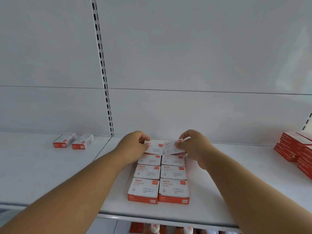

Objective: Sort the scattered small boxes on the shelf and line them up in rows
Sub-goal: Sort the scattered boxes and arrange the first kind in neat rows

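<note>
Head view, white shelf point(219, 191). Paper-clip boxes, white tops with orange-red fronts, stand in two columns at the shelf's centre. Front pair point(158, 190) sits side by side, touching, near the shelf's front edge; two more pairs lie behind it, edges roughly aligned.

Left hand point(133, 146): fingers curled over the far edge of the rear left box point(154, 146), thumb against its near left side. Box lies flat, at the back of the left column.

Right hand point(192, 146): thumb and fingers pinch the right end of the rear right box point(172, 146). This box is tilted, its right end raised and skewed against the box in front of it; its left edge meets the rear left box.

Both hands sit at the far end of the columns, forearms flanking the rows on either side.

Two similar boxes point(73, 141) lie apart on the adjoining shelf section to the left. A stack of orange-red boxes point(295, 149) stands at the right edge. A slotted upright point(103, 71) runs up the back panel.
</note>
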Motion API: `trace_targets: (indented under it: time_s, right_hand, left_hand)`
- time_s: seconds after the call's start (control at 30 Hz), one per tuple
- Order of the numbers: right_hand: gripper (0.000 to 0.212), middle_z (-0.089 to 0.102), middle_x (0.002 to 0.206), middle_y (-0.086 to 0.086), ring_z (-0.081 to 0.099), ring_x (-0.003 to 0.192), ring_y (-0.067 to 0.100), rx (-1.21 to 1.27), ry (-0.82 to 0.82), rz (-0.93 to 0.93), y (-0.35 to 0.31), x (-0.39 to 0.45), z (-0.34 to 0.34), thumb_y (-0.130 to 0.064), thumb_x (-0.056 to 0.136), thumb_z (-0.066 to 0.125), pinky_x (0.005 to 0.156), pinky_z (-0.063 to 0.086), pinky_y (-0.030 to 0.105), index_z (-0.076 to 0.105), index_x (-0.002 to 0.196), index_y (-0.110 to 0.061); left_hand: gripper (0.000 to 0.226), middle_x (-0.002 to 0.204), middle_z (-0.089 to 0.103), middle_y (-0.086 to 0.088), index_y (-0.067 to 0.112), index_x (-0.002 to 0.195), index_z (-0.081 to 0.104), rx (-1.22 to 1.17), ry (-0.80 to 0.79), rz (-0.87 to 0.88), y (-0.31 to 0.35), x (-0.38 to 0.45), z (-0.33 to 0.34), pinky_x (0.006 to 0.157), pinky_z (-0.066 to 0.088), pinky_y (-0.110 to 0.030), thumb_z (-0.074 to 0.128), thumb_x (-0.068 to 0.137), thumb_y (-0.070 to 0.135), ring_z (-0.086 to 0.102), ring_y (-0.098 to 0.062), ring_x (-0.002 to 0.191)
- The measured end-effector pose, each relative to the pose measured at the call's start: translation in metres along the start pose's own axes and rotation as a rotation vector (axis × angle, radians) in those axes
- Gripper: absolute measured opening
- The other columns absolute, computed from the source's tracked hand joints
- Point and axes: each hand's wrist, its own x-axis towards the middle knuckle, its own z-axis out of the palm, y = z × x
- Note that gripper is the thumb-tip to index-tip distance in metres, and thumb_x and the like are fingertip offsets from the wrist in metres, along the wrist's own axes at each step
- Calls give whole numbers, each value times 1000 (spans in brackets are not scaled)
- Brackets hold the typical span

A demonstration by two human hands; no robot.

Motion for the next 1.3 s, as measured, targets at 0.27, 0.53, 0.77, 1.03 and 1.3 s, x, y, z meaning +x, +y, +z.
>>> trace_targets:
  time_s: [0.27,0.53,0.77,1.03,1.3]
  right_hand:
    - [4,70,87,-5,67,81,15,-312,-63,-51,9,3,8,-28,87,68,71,55,29,70,87,-25]
    - [14,71,97,-7,66,90,15,-424,-117,-113,3,1,6,-32,91,63,83,56,36,73,99,-25]
    - [31,57,111,-8,54,99,13,-639,0,-380,-37,-14,32,-43,91,59,79,42,26,62,118,-29]
    - [24,58,106,-9,54,91,10,-595,-76,-511,-109,-33,134,-45,89,62,76,39,24,62,108,-29]
    - [40,53,130,1,55,115,22,-751,-191,-395,-154,-24,268,-39,94,57,97,45,33,54,132,-25]
  left_hand:
    - [12,99,65,12,30,106,63,52,-35,20,-10,0,9,81,57,-34,55,98,30,66,-10,89]
    - [10,103,60,14,33,103,57,142,14,65,-14,4,14,67,49,-22,53,96,29,60,-4,85]
    - [15,109,57,18,36,106,57,132,72,158,-18,-4,-15,69,39,-16,56,93,28,54,2,90]
    - [21,101,54,19,40,100,54,333,92,219,-90,-12,-133,68,41,-22,57,89,23,53,-1,81]
    - [46,131,54,1,26,132,51,478,56,134,-179,22,-222,93,44,-31,64,88,32,51,-19,117]
